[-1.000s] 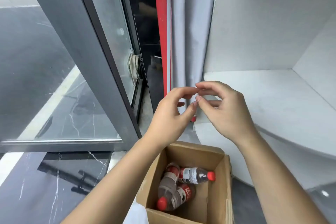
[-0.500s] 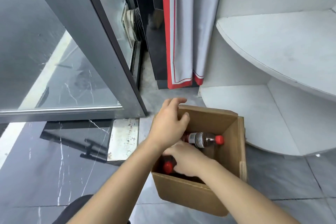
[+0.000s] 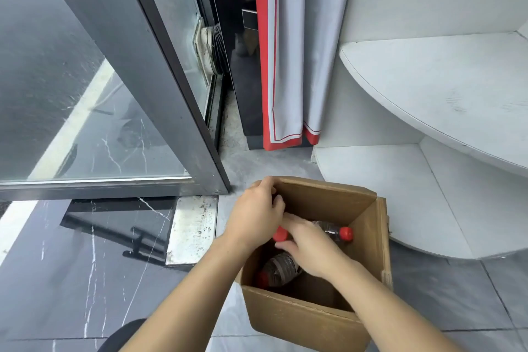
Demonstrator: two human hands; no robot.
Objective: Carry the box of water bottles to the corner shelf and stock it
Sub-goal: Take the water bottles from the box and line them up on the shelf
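An open cardboard box (image 3: 300, 320) stands on the grey floor in front of the white corner shelf (image 3: 428, 80). Inside lie clear water bottles with red caps: one near the far right wall (image 3: 333, 230), one at the near left (image 3: 280, 267). A third bottle's red cap (image 3: 280, 234) shows between my hands. My left hand (image 3: 254, 216) curls around that bottle's body at the box's far left corner. Inside the box, my right hand (image 3: 311, 248) has finger and thumb closed around that cap's neck. The bottle's body is mostly hidden.
A glass door with a dark metal frame (image 3: 160, 80) stands left of the box, with a steel floor plate (image 3: 194, 228) at its foot. A grey and red curtain (image 3: 288, 66) hangs behind. The shelf's lower board (image 3: 385, 180) sits right of the box.
My hands dropped from the curtain's height into the box. Since half a second ago the left hand left the rim and closed on a bottle; the right hand shifted up to its cap.
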